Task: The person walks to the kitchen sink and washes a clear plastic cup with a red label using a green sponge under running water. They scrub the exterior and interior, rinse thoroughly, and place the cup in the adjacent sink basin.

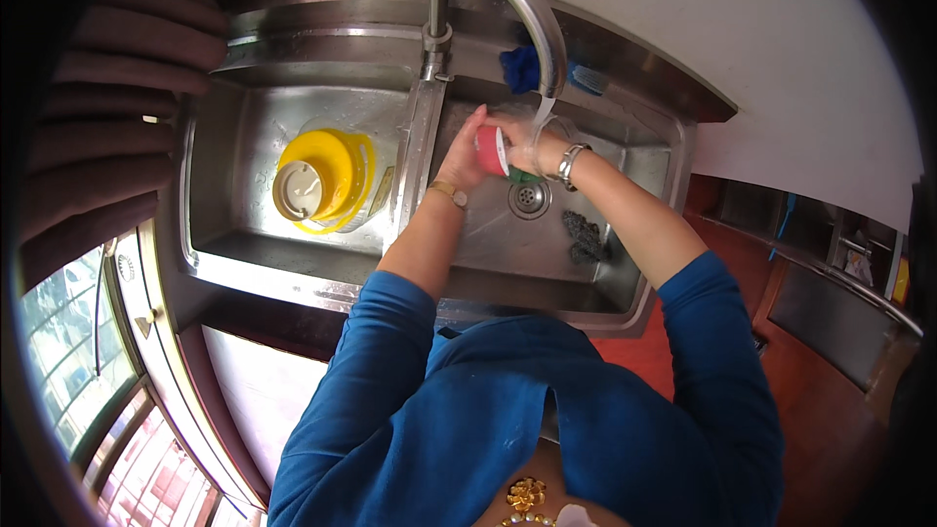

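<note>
Over the right basin, my left hand [463, 155] grips a small red cup-like container [490, 149] with a white rim, tilted on its side. My right hand [528, 146] closes over the rim side of this container, its fingers partly hidden by splashing water. Below the right palm shows a bit of green material [523, 176], perhaps a scouring pad. Water [543, 111] runs from the curved steel faucet [553, 36] onto my right hand and wrist. Both hands are close together, above and behind the drain strainer [530, 199].
A dark steel-wool scrubber [584, 236] lies in the right basin [498, 249]. The left basin [241, 197] holds a yellow-lidded container [322, 161] with a beige round cap [299, 190]. A blue cloth [520, 69] and a blue brush [587, 79] sit behind the faucet. A curtain [110, 110] hangs left.
</note>
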The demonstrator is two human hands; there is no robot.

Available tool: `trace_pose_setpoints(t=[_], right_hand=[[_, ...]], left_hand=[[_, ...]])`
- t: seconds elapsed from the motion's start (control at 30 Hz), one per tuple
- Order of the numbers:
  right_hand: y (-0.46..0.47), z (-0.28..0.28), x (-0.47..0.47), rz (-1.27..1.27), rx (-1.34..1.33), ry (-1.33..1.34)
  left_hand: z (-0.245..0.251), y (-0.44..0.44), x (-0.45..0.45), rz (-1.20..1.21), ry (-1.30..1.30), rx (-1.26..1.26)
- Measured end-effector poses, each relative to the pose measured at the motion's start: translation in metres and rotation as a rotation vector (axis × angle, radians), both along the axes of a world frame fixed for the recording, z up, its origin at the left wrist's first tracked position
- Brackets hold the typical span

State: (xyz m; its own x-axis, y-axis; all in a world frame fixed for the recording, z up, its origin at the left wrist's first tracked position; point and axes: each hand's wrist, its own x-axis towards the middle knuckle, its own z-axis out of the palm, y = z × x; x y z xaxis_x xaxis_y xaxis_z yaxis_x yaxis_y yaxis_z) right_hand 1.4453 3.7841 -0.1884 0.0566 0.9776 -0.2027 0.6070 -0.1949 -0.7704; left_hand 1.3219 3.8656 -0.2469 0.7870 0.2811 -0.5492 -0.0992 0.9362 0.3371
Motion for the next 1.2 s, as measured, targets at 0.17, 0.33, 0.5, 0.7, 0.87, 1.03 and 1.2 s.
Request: trace_pose_setpoints(t=[0.17, 0.33, 0.5, 0.7, 0.87, 1.03, 1.2], right_hand=[[0.017, -0.035, -0.005, 0.196, -0.173, -0.284], [0.027, -0.036, -0.006, 0.509, -0.119, -0.44], [0.027, 0.001, -0.007, 0.586, -0.163, -0.52], [0.008, 0.002, -0.007, -0.076, -0.151, 0.345], [0.005, -0.033, -0.012, -0.286, -0.164, 0.808], [0.005, -0.03, -0.001, 0.383, 0.106, -0.323], [0.005, -0.018, -0.002, 0.133, -0.07, 0.072]], left_hand=[[-0.005, -0.002, -0.011, 0.097, 0.02, 0.013], [-0.004, 0.003, -0.017, 0.157, 0.128, -0.021], [0.0, 0.018, -0.018, -0.058, 0.091, -0.053], [0.007, 0.013, -0.013, 0.02, 0.115, 0.199], [0.007, 0.018, -0.009, 0.017, 0.059, 0.055], [0.001, 0.013, -0.01, -0.057, 0.04, -0.001], [-0.005, 0.007, -0.013, 0.053, 0.074, 0.074]])
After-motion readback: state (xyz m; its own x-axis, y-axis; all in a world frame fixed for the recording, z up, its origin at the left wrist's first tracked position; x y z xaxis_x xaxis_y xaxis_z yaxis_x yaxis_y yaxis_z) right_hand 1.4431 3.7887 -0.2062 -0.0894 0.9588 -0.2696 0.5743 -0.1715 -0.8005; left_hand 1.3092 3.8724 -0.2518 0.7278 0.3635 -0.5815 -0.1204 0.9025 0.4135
